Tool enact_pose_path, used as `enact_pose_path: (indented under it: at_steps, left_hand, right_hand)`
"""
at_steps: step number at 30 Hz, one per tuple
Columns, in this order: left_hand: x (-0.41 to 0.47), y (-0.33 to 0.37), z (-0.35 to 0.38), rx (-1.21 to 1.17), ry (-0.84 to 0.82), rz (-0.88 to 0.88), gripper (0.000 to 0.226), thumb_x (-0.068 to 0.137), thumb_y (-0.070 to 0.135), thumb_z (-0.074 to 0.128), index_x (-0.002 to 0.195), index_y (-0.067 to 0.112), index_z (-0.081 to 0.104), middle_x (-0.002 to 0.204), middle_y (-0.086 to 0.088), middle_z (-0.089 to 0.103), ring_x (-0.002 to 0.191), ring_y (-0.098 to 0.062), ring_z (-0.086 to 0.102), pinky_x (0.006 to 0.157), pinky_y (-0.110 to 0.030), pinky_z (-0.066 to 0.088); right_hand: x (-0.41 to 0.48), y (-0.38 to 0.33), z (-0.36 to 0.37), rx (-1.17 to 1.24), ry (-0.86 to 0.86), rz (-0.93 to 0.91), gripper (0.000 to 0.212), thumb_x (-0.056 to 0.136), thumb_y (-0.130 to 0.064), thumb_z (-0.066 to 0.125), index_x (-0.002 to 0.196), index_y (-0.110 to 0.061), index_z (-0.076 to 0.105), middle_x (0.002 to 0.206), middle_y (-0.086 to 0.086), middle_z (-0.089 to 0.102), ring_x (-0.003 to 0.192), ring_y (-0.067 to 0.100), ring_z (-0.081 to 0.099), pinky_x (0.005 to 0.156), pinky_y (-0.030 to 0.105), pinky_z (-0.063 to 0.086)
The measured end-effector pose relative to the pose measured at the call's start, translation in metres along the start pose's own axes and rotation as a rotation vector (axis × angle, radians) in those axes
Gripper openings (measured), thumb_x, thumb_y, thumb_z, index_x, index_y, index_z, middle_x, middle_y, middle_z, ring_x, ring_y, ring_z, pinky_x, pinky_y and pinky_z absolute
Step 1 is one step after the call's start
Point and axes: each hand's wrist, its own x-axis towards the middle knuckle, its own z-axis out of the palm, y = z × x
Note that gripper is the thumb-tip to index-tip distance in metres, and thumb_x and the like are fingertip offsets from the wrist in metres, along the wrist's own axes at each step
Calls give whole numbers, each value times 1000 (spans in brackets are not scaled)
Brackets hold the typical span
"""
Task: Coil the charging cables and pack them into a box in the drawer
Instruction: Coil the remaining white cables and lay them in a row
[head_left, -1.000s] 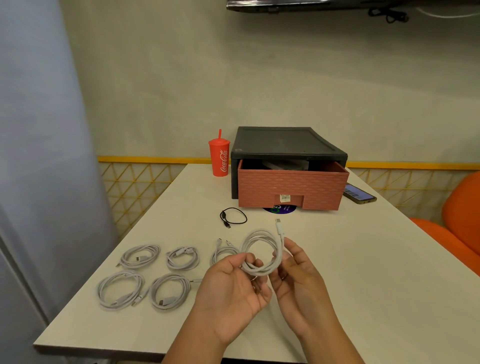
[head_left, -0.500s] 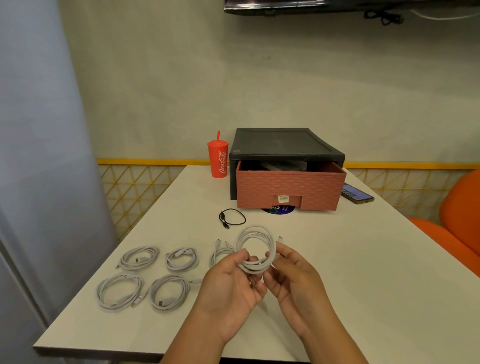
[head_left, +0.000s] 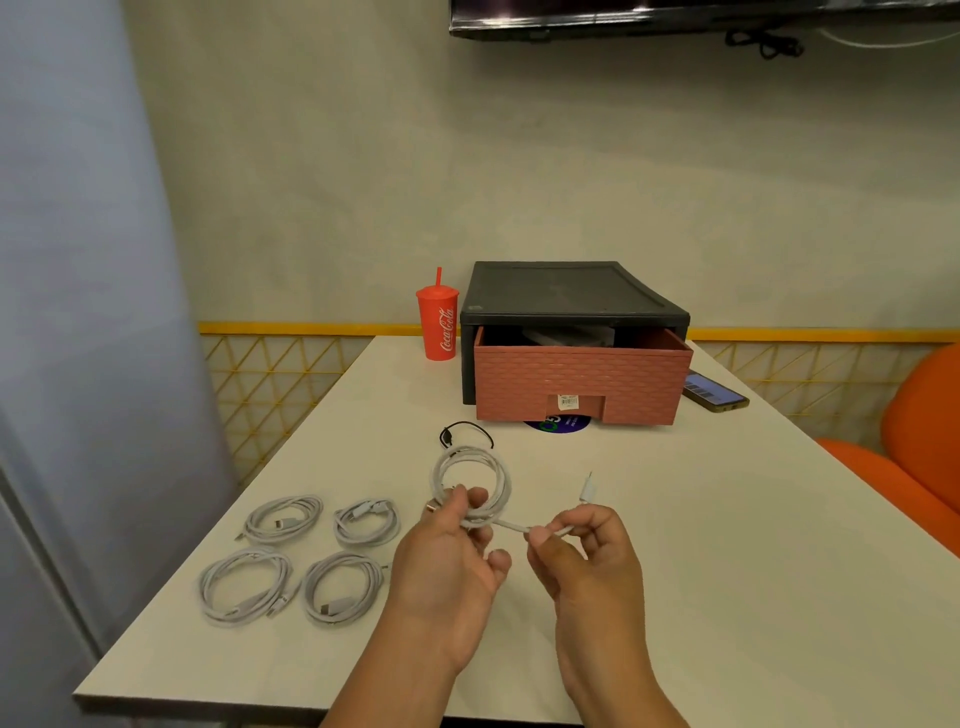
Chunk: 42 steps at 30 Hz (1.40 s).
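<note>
I'm holding one white cable (head_left: 470, 478) above the table (head_left: 727, 519): left hand (head_left: 447, 561) pinching the coil, right hand (head_left: 587, 551) pinching the loose end. Four coiled white cables (head_left: 283, 519) are lying to my left, one black cable (head_left: 465, 434) beyond, one drawer (head_left: 582, 379) sitting open.

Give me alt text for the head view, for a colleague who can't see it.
Two hands hold a white charging cable over a white table: the left hand grips its coil, the right hand pinches the loose end. Four coiled white cables lie to the left; beyond are a black cable, an open pink drawer, a red cup and a phone.
</note>
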Motion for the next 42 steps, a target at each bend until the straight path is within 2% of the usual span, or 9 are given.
enact_pose_path:
  at_steps: [3, 6, 10, 13, 17, 27, 32, 37, 42]
  left_hand:
    - [1, -2, 2, 197, 129, 196, 20, 96, 18, 45, 81, 11, 56, 80, 0, 54, 75, -13, 46, 64, -27, 35]
    - [-1, -3, 6, 351, 193, 316, 17, 95, 14, 45, 81, 13, 54, 86, -2, 57, 85, -14, 52, 82, -31, 39]
    - [-2, -4, 6, 332, 222, 284, 14, 93, 9, 46, 81, 12, 50, 86, -5, 58, 84, -17, 54, 80, -29, 40]
    - [-2, -5, 5, 294, 223, 266, 15, 94, 8, 46, 80, 11, 49, 83, -9, 57, 84, -21, 54, 82, -31, 41]
    - [-8, -11, 4, 285, 178, 254, 19, 95, 9, 43, 78, 11, 50, 78, -7, 57, 80, -19, 54, 83, -32, 41]
    - [-13, -15, 3, 578, -40, 359, 14, 93, 5, 43, 89, 12, 54, 87, -10, 62, 82, -17, 58, 75, -27, 44]
    - [-12, -15, 0, 752, -76, 352, 16, 94, 5, 42, 94, 14, 54, 96, -12, 64, 86, -20, 61, 83, -32, 50]
    - [-9, -8, -5, 681, -111, 282, 18, 93, 0, 44, 86, 14, 54, 79, -3, 61, 71, -10, 60, 69, -22, 47]
    - [-14, -4, -5, 517, -237, 147, 20, 85, -8, 43, 78, 10, 47, 62, -2, 54, 60, -11, 53, 65, -25, 43]
  right_hand:
    - [-9, 1, 2, -172, -74, -210, 20, 84, -1, 62, 75, -18, 58, 69, -6, 63, 69, 10, 61, 79, 35, 52]
    - [-14, 4, 3, -335, -177, -396, 28, 82, -19, 53, 77, -47, 51, 82, -10, 63, 80, 12, 63, 75, 21, 50]
    - [-14, 2, 2, -513, -273, -509, 45, 87, -26, 49, 94, -68, 34, 96, -33, 61, 92, -4, 62, 77, 5, 44]
    - [-10, 2, 2, -671, -309, -664, 30, 89, -35, 42, 110, -56, 41, 104, -39, 55, 94, -13, 56, 77, 0, 39]
    - [1, 6, 0, -799, -224, -830, 27, 89, -20, 42, 107, -30, 59, 85, -16, 56, 78, -13, 48, 66, 0, 35]
    - [16, -24, 7, -1072, -184, -704, 33, 73, -11, 48, 93, -19, 74, 73, -7, 47, 57, 5, 46, 48, 5, 30]
    - [17, -32, 4, -1137, -356, -540, 25, 91, -10, 50, 110, -16, 66, 95, -4, 41, 79, 15, 49, 63, 9, 36]
    - [22, -33, 0, -1030, -500, -383, 12, 94, -14, 50, 101, -16, 60, 88, -6, 46, 79, 12, 51, 73, 29, 45]
    - [25, -28, -6, -809, -347, -496, 34, 82, -1, 64, 90, -33, 63, 86, -13, 45, 72, 0, 51, 63, 10, 41]
